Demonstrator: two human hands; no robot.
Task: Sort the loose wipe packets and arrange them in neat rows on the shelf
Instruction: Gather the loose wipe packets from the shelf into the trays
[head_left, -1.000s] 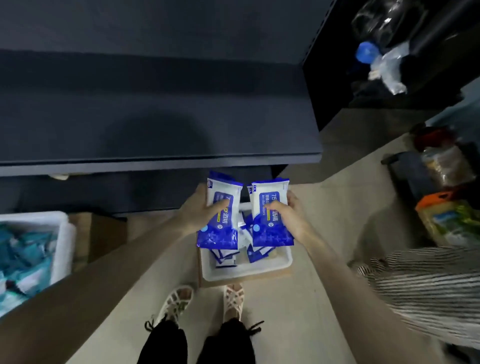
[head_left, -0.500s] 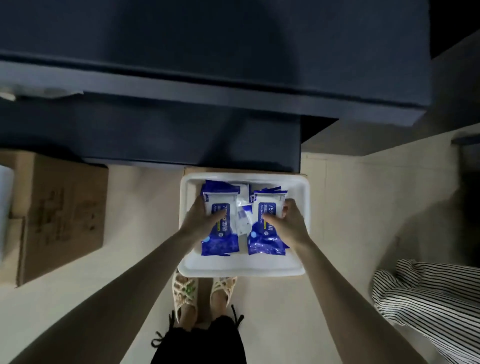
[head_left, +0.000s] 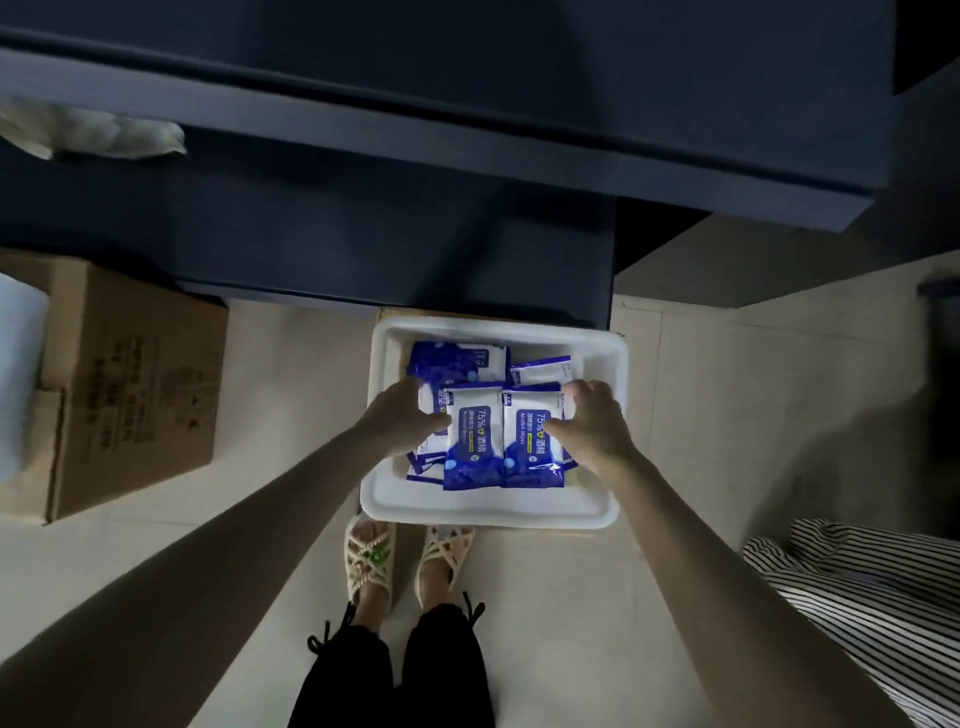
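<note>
While hands (head_left: 402, 415) (head_left: 592, 423) pinch outer edges, packets (head_left: 475, 441) lie between.

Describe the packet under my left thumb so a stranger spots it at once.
Find the white tray on the floor below the dark shelf. Atop its pile, the left packet and right packet sit side by side, blue-and-white. Yours is the left, under the left hand's thumb.

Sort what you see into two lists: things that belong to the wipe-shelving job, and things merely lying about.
Job: left hand holding left packet; right hand holding right packet; loose packets; white tub; dark shelf.
Lying about: cardboard box; striped fabric; crumpled white cloth.
</note>
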